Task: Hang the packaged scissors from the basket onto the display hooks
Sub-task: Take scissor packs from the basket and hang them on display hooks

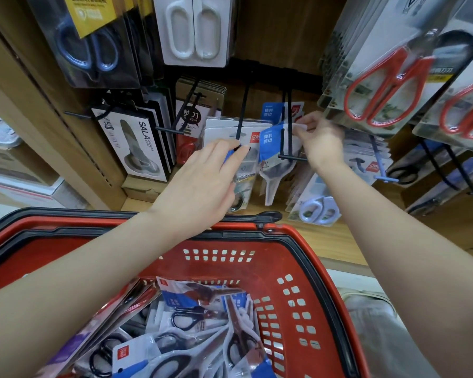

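A red basket (pixel 306 257) with a black rim sits below me, holding several packaged scissors (pixel 180 334) with blue, white and red cards. My right hand (pixel 321 140) pinches the top of a blue-and-white scissors pack (pixel 272 148) at a black double-wire display hook (pixel 287 126). More packs of the same kind hang behind it. My left hand (pixel 202 181) rests against a white-carded pack (pixel 246 165) on the neighbouring black hook (pixel 242 118), fingers on its front.
The wooden display wall carries other hanging packs: black SALA scissors (pixel 137 148) at left, white scissors (pixel 194 28) above, red-handled scissors (pixel 388 77) upper right, pale blue scissors (pixel 317 211) low on the shelf. More hooks jut out at right (pixel 448 173).
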The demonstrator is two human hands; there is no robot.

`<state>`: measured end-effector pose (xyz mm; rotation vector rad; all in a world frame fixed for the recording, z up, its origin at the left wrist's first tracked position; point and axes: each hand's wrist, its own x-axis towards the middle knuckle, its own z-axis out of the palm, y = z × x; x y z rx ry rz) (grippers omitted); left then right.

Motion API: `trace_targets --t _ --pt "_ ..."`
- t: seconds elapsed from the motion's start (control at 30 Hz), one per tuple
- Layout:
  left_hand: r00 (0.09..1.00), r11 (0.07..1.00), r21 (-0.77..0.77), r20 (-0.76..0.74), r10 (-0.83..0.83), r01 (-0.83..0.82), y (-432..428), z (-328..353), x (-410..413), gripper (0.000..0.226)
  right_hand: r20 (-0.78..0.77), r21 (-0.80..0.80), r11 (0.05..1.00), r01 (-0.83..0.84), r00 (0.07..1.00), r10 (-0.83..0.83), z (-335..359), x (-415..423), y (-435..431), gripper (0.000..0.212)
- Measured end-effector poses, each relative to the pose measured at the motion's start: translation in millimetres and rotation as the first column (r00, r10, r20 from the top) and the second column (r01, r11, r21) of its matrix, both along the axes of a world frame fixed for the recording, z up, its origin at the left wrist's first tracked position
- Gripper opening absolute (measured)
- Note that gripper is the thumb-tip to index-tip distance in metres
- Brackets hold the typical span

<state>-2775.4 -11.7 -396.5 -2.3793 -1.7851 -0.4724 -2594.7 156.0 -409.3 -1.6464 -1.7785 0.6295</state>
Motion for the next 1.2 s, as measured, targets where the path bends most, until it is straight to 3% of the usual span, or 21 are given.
trace_targets --t 0.23,0.37,0.53,0.63,0.7,0.77,0.93,1.03,1.1,1.2 --pt "0.999 0.999 -0.035 -0.039 0.005 -0.006 -1 5 0 0.058 0.093 -0.002 0.994 -0.111 0.989 0.111 4 3 -14 0.031" --pt "0.995 1.0 -0.007 -0.098 0.0 -0.001 -7 12 -1 0.054 0.28 0.014 0.976 -0.215 0.938 0.203 13 15 -53 0.042" --pt "0.99 0.997 0.069 -0.143 -0.023 0.033 -55 12 -6 0.035 0.423 0.243 0.913 -0.329 0.883 0.205 29 29 -128 0.027" --pt "0.99 0.998 0.037 -0.132 -0.049 0.054 -101 -4 -17 0.033 0.406 0.372 0.852 -0.369 0.89 0.208 29 31 -175 0.019" --pt "0.994 0.999 -0.018 -0.105 -0.04 0.038 -133 -25 -28 0.03 0.363 0.376 0.829 -0.414 0.889 0.279 21 26 -203 0.016" --pt "0.996 0.991 -0.136 -0.086 -0.025 0.013 -161 -51 -40 0.028 0.344 0.271 0.819 -0.506 0.845 0.409 4 16 -224 0.015" --pt "0.996 0.88 -0.466 -0.041 0.085 -0.094 -209 -119 -59 0.015 0.317 -0.24 0.732 -0.637 0.662 0.679 -59 -17 -262 0.026" --pt "0.985 0.743 -0.661 0.029 0.171 -0.11 -218 -146 -63 0.033 0.271 -0.51 0.6 -0.616 0.547 0.792 -111 -27 -270 0.035" --pt "0.975 0.661 -0.743 0.051 0.218 -0.108 -219 -156 -65 0.043 0.177 -0.652 0.501 -0.569 0.528 0.83 -141 -27 -274 0.051" --pt "0.971 0.646 -0.756 0.056 0.232 -0.11 -217 -163 -64 0.049 0.092 -0.763 0.384 -0.52 0.501 0.861 -173 -22 -286 0.073"
